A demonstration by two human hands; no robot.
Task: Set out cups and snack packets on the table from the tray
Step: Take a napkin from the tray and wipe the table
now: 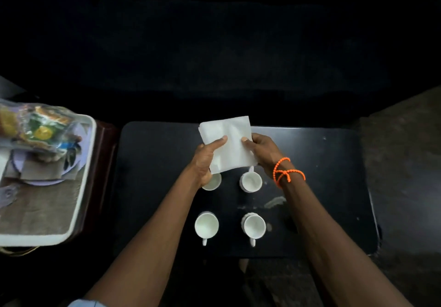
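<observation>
- Nearest the person, under the forearms: 2 white cups on the dark table [152, 187] – near-left cup [206, 225] and near-right cup [254, 226], both upright, handles pointing back twd the person, apart from each other.
- Just below the hands: 2 more cups. Far-left cup [213, 182] partly hidden by the left wrist; far-right cup [250, 181] w/ handle pointing away. All 4 make a rough square.
- Left hand [206, 157]: closed on a white napkin stack [228, 143], thumb on top, fingers underneath.
- Right hand [261, 150]: pinching the same stack on its right edge, thumb on top; orange bead band [285, 172] round that wrist.
- Napkins held above the table, tilted, over the far pair of cups; can't tell if touching them.
- Well left of the left hand: white-rimmed tray [82, 182] on a separate brown stand, beside the table. Snack packets [40, 127] in clear wrap piled at its far end, still on the tray; blurred, can't count them.
- Beyond the hands: table's far edge, then dark.
</observation>
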